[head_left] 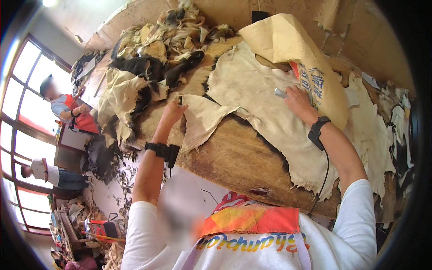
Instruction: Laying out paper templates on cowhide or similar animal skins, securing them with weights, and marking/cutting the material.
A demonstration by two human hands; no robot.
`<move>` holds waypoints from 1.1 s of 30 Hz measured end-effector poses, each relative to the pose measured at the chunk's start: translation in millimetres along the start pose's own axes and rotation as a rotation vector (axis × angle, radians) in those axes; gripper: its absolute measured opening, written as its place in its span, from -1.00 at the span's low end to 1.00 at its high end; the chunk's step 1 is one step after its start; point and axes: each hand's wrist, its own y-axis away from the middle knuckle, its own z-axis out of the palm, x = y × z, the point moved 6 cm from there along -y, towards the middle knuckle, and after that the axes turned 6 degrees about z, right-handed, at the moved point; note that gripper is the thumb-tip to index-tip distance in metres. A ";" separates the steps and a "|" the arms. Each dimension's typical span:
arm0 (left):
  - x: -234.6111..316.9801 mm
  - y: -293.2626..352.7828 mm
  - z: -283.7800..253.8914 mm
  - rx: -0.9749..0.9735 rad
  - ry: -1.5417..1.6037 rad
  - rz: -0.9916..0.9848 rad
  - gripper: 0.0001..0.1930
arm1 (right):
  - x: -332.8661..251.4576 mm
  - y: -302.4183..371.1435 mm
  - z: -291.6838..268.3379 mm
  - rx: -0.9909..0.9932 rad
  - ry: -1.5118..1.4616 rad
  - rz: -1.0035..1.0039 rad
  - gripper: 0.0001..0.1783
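Note:
A pale cream hide point(252, 85) with ragged edges lies spread on the worn wooden table point(238, 148). A narrower pale flap of hide point(202, 119) reaches left from it. My left hand point(173, 110) is closed in a pinch on the flap's left corner. Over the right part of the large hide, my right hand point(297, 99) is wrapped around a short silver-grey metal tool point(280, 92), its rounded end showing past the fingers. The rest of that tool is hidden, so its kind is unclear. Both wrists wear black straps with boxes.
A big tan sack point(306, 49) lies by my right hand. Dark and cream hide scraps point(157, 49) are heaped at the far left. Another pale hide point(369, 126) hangs at the right edge. Two people stand left, one in a red apron point(83, 114). A black cable point(325, 175) trails from my right wrist.

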 end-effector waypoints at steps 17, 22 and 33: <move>-12.8 -54.7 56.1 -0.249 0.951 0.061 -0.82 | -169.1 31.2 15.2 -0.403 -0.406 0.233 -0.69; 21.1 -48.0 45.2 -0.295 0.336 0.262 -0.65 | -157.7 47.0 15.4 -0.358 -0.242 0.329 -0.72; 78.4 19.1 49.7 -0.007 -0.148 0.934 -0.33 | -158.7 47.6 15.7 -0.309 -0.267 0.307 -0.70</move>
